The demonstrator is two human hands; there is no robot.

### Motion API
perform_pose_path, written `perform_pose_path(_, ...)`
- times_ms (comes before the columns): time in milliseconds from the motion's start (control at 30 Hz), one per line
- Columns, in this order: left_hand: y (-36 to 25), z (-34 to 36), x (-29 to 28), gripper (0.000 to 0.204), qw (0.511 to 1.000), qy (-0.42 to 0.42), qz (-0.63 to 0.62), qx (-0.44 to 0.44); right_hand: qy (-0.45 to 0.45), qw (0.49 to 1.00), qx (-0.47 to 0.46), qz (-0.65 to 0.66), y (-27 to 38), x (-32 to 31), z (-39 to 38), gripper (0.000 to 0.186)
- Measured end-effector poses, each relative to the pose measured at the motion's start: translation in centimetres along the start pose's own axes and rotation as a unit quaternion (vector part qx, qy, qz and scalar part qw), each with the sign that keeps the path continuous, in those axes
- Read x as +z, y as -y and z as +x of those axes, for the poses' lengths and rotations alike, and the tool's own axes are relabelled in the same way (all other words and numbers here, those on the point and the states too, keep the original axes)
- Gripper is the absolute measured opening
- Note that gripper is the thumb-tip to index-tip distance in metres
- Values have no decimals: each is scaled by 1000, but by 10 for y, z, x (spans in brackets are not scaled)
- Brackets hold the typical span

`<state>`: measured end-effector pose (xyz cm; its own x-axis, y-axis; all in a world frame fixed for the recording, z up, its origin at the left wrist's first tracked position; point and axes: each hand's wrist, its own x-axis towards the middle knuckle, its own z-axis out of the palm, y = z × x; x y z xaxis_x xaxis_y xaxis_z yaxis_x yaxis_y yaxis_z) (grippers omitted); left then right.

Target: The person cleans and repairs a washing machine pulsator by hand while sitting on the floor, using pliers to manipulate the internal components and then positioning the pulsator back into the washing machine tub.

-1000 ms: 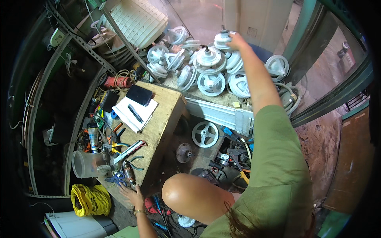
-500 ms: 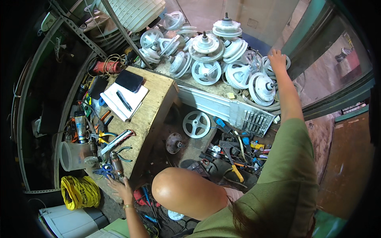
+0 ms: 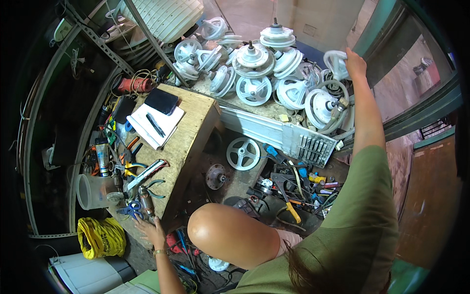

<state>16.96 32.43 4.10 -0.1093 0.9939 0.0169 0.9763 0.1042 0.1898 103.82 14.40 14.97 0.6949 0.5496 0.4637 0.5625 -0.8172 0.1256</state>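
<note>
My right hand [image 3: 356, 64] grips a white plastic wheel [image 3: 335, 63], lifted at the right end of a pile of white pulleys [image 3: 253, 90] on the ledge; several pulleys have metal shafts sticking up. A hose coil [image 3: 338, 128] lies below it. My left hand [image 3: 150, 229] rests open on the lower edge of the wooden bench [image 3: 188, 147], fingers spread, near blue-handled scissors [image 3: 131, 209] and a metal cylindrical tool [image 3: 146, 200].
The bench holds a notepad [image 3: 145, 128], dark phone [image 3: 161, 102], pliers and cutter. Below are a loose white wheel [image 3: 250, 154], metal hub [image 3: 215, 177] and tool heap [image 3: 303, 191]. A yellow sack [image 3: 101, 236] sits lower left; a metal window frame [image 3: 416, 115] stands right.
My right hand left the upper pulley for the right end of the pile, then lifted a white wheel upward. The left hand stays at the bench edge.
</note>
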Motion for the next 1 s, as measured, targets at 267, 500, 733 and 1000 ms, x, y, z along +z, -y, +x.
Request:
perform_pose_path(267,-4,-2,-5,89,1000,-3,12,-5,-113,985,-54,118,69,7,-8,40)
perform_pose_path(500,2,0,3,88,1000,-15,-2,11,-50,959,-90,264,67,27,14,59)
perform_pose_path(733,-3,-2,2,88,1000,-15,10,4,277,952,-27,128,89,-4,-25,55)
perform_pose_path(1000,0,-1,3,89,1000,-22,21,0,364,925,-57,-97,139,-16,-145,136)
